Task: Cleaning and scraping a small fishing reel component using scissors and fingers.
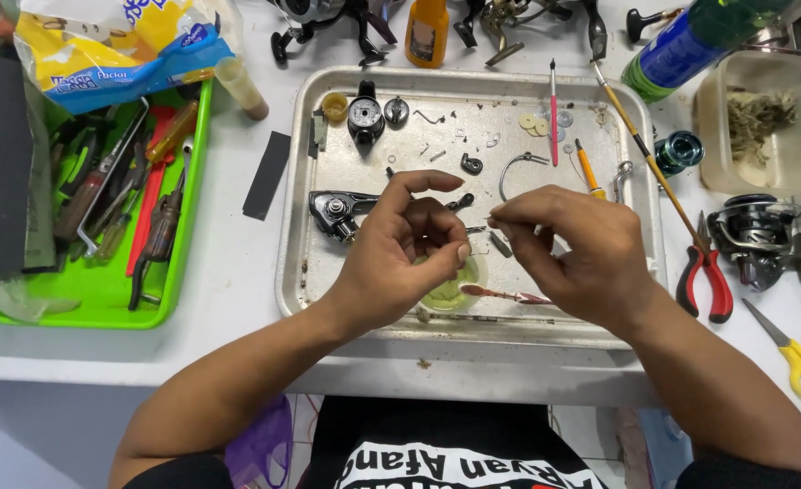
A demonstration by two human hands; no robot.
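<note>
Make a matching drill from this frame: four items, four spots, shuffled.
Items:
1. pliers
2. scissors
3. screwdrivers
4. black reel part

Places:
A. in the green tray
B. on the table at the far right, yellow handles
C. near the back rim inside the metal tray
D. on the table just right of the metal tray, red handles

Pairs: 1-D, 2-B, 3-A, 4-C
</note>
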